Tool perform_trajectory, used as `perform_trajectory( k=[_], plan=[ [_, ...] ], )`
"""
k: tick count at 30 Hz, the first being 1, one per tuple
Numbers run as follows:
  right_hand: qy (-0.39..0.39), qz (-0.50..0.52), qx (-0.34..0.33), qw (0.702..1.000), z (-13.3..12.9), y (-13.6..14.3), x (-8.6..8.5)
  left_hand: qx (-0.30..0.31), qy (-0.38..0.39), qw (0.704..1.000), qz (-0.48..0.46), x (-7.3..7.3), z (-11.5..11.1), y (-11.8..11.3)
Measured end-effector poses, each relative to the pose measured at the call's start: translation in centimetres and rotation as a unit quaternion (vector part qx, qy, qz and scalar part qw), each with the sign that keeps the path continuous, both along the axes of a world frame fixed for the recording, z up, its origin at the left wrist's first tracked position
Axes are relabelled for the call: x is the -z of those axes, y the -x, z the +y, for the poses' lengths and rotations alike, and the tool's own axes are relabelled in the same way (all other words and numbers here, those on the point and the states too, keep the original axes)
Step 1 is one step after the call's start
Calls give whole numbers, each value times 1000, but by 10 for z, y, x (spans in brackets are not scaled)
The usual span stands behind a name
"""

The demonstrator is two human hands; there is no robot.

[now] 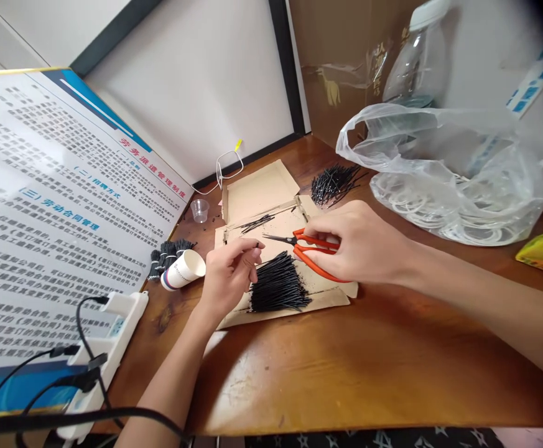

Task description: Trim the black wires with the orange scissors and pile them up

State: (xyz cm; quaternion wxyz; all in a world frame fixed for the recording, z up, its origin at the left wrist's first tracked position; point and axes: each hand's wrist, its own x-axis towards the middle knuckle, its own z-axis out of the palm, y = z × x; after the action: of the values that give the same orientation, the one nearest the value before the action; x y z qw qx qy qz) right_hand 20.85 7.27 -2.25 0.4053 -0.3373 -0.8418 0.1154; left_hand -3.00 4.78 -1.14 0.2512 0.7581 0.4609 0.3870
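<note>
My right hand (352, 239) is closed around the orange handles of small scissors (315, 264). Their dark pointed blades reach left, toward my left fingertips, and look nearly together. My left hand (227, 274) is pinched, with the dark tip of a thin black piece (257, 244) showing at finger and thumb; the rest of it is hidden. Just below lies a dense pile of short black wire-like pieces (279, 283) on an opened cardboard sheet (262, 186). A few loose black strips (256, 223) rest farther back on the cardboard.
Another heap of black pieces (334, 183) lies behind my right hand. Left are a tipped paper cup (183, 270), black bundles (171, 250), a clear plastic cup (199, 210) and a power strip (112, 354) with cables. A clear bag (458, 199) of white coils stands right.
</note>
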Motion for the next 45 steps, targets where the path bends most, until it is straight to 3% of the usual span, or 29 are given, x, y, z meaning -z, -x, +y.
perform_trajectory(
  k=[12,45],
  plan=[
    [-5,-8,-9,1000,-4,4,0,3,-57,997,-49,-3,-6,-6],
    [39,12,-30,999,-12,2,-8,23,-115,993,12,-5,-11,-7]
  ],
)
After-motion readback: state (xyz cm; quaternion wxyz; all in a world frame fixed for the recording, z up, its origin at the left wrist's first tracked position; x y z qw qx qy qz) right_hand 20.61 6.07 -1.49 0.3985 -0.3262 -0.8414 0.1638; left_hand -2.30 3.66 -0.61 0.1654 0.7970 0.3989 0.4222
